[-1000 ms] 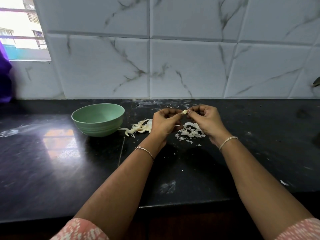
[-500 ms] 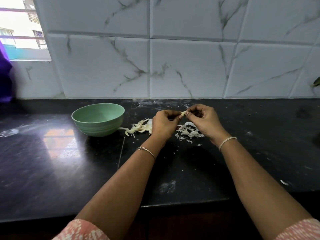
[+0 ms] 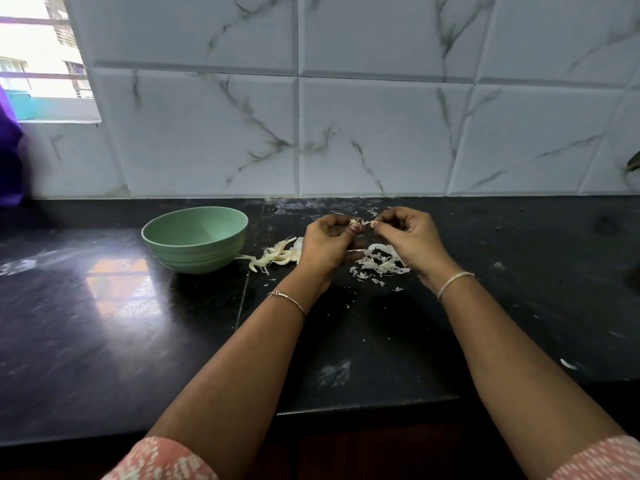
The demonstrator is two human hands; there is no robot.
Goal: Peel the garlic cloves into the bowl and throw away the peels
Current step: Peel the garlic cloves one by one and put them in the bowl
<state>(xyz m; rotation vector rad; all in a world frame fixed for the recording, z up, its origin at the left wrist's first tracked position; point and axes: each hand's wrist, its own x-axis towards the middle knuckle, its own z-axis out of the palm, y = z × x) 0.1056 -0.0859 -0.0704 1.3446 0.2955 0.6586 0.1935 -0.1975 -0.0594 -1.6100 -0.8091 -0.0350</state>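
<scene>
Head camera view: a small pale garlic clove (image 3: 355, 223) is held just above the black stone worktop (image 3: 104, 323), near the middle of its back edge. The left hand (image 3: 329, 245) has its thumb and curled fingers clamped on the clove. The right hand (image 3: 410, 237) has its fingertips together, pinching a papery strip of skin (image 3: 367, 222) at the clove's right end. Under the hands lies a scatter of white peel flakes (image 3: 381, 264). Just to the left is a cluster of pale garlic pieces with stringy skins (image 3: 277, 255), then a round pale green bowl (image 3: 201, 259), standing upright. White marble-veined wall tiles (image 3: 381, 133) rise behind the back edge.
</scene>
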